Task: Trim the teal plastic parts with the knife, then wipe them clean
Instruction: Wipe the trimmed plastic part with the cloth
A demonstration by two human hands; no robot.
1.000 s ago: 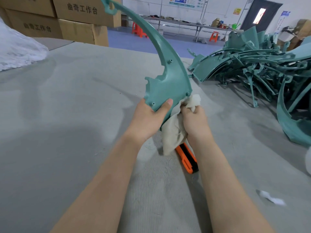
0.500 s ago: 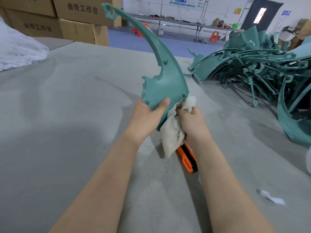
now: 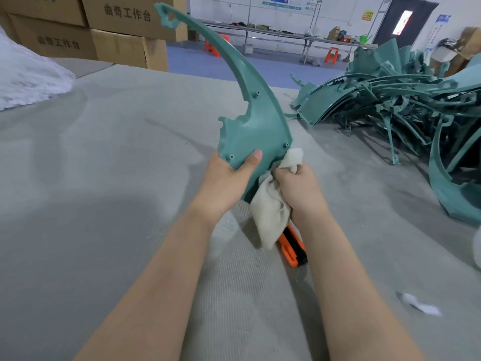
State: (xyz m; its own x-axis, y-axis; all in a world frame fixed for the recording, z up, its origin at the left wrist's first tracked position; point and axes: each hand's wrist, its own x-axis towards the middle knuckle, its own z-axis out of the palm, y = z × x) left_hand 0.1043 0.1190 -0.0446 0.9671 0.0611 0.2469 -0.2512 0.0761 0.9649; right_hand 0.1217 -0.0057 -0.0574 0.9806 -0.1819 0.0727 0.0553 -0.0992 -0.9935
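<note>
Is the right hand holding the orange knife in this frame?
No, the orange knife lies on the table while the right hand grips the white cloth at the teal part.

Curved teal part [image 3: 257, 126] upright, off-white cloth [image 3: 270, 212] against its lower edge, orange knife [image 3: 289, 248] lying beneath

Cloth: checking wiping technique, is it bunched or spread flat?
Bunched: the right hand grips the cloth crumpled against the teal part, one end hanging.
</note>
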